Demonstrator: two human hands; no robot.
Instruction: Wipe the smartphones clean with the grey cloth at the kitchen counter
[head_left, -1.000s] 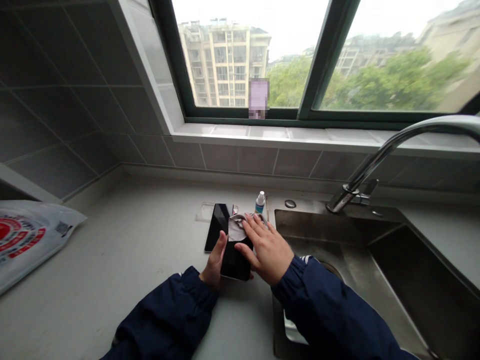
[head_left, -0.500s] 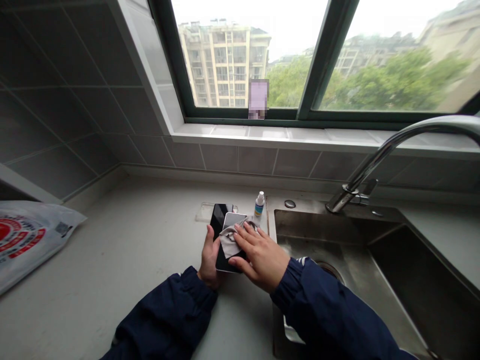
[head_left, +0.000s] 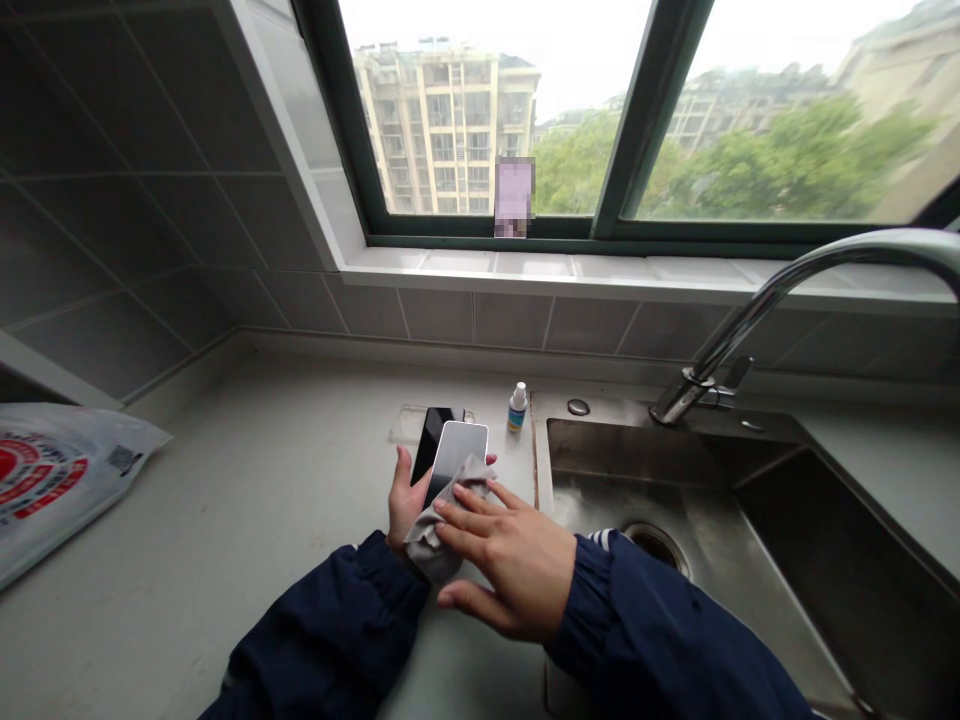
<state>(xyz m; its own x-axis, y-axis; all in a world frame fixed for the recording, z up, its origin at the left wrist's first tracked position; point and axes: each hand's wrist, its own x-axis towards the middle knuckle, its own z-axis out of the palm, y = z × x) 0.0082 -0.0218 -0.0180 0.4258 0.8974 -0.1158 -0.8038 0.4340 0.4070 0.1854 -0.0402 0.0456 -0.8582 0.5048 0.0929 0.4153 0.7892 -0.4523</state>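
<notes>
My left hand (head_left: 403, 505) is closed around a smartphone (head_left: 457, 455) with a pale, reflective screen, tilted up above the counter. Its thumb shows at the left edge, and a fingertip shows at the right. A grey cleaning cloth (head_left: 444, 535) lies bunched over the phone's lower part. My right hand (head_left: 510, 560) holds this cloth against the phone with its fingers extended, the thumb apart from it. Behind the phone is a glossy black flat device (head_left: 435, 430), partly hidden. Beneath that, a clear phone case (head_left: 405, 422) lies on the counter. A small white spray bottle (head_left: 517, 408) with a blue label stands nearby.
To the right is a steel sink (head_left: 600, 455) with a chrome faucet (head_left: 739, 325). A white plastic bag (head_left: 67, 480) with red print rests on the counter (head_left: 300, 440) at far left. The window sill (head_left: 457, 263) runs along the back.
My right hand and the cloth have slid down the phone toward me, uncovering the upper screen. My left hand has shifted slightly left with the phone.
</notes>
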